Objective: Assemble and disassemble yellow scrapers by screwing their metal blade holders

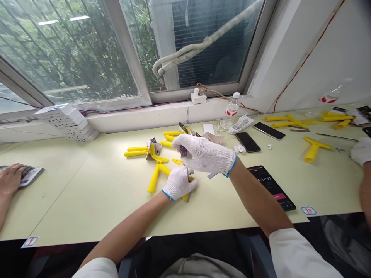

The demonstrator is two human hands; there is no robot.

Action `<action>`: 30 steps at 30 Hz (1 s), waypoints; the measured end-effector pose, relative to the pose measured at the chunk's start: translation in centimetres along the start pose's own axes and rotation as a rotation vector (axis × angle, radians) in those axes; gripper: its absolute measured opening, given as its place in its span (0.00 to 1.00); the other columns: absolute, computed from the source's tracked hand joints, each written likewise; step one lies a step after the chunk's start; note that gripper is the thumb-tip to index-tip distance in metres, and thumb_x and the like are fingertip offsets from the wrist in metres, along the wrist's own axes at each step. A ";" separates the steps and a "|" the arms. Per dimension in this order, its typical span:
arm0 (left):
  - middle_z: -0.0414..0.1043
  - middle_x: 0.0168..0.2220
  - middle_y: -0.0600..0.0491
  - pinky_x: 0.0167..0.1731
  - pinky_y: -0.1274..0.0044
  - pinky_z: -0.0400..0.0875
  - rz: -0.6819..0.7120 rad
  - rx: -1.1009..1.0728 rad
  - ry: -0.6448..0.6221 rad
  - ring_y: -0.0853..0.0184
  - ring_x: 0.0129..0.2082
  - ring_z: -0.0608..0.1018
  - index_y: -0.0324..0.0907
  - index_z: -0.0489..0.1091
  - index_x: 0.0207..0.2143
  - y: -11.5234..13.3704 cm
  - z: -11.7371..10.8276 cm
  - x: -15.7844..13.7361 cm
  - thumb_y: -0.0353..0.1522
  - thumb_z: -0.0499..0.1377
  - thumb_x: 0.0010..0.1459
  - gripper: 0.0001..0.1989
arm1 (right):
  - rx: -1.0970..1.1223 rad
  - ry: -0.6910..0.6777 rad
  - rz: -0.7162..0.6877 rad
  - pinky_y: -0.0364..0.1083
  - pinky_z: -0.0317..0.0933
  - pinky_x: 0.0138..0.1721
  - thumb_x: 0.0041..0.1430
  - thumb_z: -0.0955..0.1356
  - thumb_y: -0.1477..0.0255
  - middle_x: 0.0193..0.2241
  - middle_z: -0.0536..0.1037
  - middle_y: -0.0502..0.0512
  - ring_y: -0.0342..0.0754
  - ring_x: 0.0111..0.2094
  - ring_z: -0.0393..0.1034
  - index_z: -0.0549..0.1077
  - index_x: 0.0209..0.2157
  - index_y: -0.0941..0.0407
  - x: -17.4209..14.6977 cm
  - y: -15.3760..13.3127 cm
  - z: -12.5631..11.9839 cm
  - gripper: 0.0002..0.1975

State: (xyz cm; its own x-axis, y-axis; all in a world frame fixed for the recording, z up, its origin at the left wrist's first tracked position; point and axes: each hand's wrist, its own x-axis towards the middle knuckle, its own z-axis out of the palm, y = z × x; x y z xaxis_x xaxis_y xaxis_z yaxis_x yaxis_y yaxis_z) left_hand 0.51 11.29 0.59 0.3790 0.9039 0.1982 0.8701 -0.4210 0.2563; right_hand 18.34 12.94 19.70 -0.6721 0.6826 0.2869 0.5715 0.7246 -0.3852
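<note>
My left hand (178, 183), in a white knitted glove with a blue cuff, is closed around a yellow plastic scraper (185, 197). A grey blade edge shows below its fingers. Just above it, my right hand (204, 152), gloved alike, is wrapped round the dark, partly clear handle of what looks like a screwdriver (183, 151). Its tip, down at the left hand, is hidden. Left of my hands lie another yellow scraper (155, 175) and yellow handles (136, 151) with brown card packaging (153, 150). A loose metal blade (212, 175) lies under my right wrist.
A phone with a running timer (268, 185) lies by my right forearm. Behind it are two more phones (247, 142), earbuds, a power strip (241, 124) and a water bottle (231, 112). White boxes (69, 121) stand back left. Other people's hands are at both sides.
</note>
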 end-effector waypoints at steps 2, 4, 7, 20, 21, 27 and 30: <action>0.76 0.39 0.44 0.43 0.65 0.72 0.017 -0.011 0.057 0.52 0.42 0.78 0.43 0.75 0.40 -0.3 0.2 -0.3 0.43 0.66 0.60 0.14 | 0.106 0.089 -0.146 0.43 0.67 0.49 0.65 0.62 0.78 0.45 0.79 0.56 0.44 0.43 0.71 0.70 0.51 0.56 0.1 0.5 1.5 0.14; 0.76 0.43 0.42 0.47 0.62 0.72 0.071 -0.024 0.095 0.50 0.46 0.78 0.42 0.75 0.43 -0.8 0.2 -0.8 0.42 0.65 0.61 0.14 | 0.164 0.241 -0.259 0.45 0.68 0.49 0.65 0.64 0.77 0.41 0.77 0.55 0.45 0.41 0.71 0.69 0.54 0.56 -0.3 1.3 3.4 0.17; 0.77 0.46 0.42 0.51 0.60 0.71 0.175 -0.048 0.096 0.49 0.48 0.77 0.43 0.74 0.44 -1.8 -0.2 -1.5 0.40 0.64 0.62 0.12 | 0.215 0.409 -0.332 0.47 0.72 0.51 0.69 0.64 0.76 0.45 0.78 0.56 0.45 0.43 0.74 0.65 0.62 0.53 -1.7 2.6 6.2 0.21; 0.76 0.38 0.50 0.42 0.67 0.67 0.322 -0.083 -0.059 0.58 0.38 0.77 0.44 0.70 0.39 -2.4 -1.7 -1.7 0.36 0.61 0.66 0.05 | 0.468 0.791 -0.181 0.53 0.79 0.46 0.69 0.69 0.72 0.57 0.74 0.62 0.50 0.46 0.79 0.55 0.75 0.40 -5.2 5.8 12.8 0.37; 0.76 0.38 0.50 0.42 0.66 0.67 0.325 -0.076 -0.060 0.58 0.38 0.77 0.44 0.71 0.39 -2.4 -1.7 -1.8 0.36 0.61 0.66 0.05 | 0.511 0.784 -0.202 0.52 0.79 0.45 0.70 0.67 0.74 0.56 0.74 0.62 0.48 0.44 0.79 0.54 0.75 0.39 -5.2 5.4 12.6 0.37; 0.76 0.39 0.50 0.42 0.66 0.66 0.317 -0.034 -0.033 0.58 0.40 0.77 0.44 0.72 0.42 -2.1 -1.1 -2.4 0.36 0.61 0.67 0.06 | 0.450 0.878 -0.174 0.47 0.77 0.39 0.66 0.72 0.75 0.52 0.71 0.58 0.44 0.38 0.74 0.57 0.73 0.38 -5.1 5.0 12.4 0.39; 0.76 0.38 0.49 0.42 0.66 0.67 0.306 -0.025 -0.028 0.58 0.39 0.77 0.44 0.72 0.40 -1.8 -0.9 -2.3 0.36 0.62 0.67 0.06 | 0.305 0.966 -0.074 0.46 0.78 0.39 0.65 0.74 0.73 0.51 0.69 0.60 0.44 0.37 0.73 0.57 0.73 0.40 -5.4 5.6 13.4 0.41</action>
State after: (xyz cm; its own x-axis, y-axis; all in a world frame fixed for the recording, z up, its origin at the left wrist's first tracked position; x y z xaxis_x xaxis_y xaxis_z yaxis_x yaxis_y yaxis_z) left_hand -2.18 9.85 0.52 0.6308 0.7367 0.2436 0.7065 -0.6751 0.2123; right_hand 18.86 12.10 4.23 0.0442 0.5200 0.8530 0.3084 0.8051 -0.5067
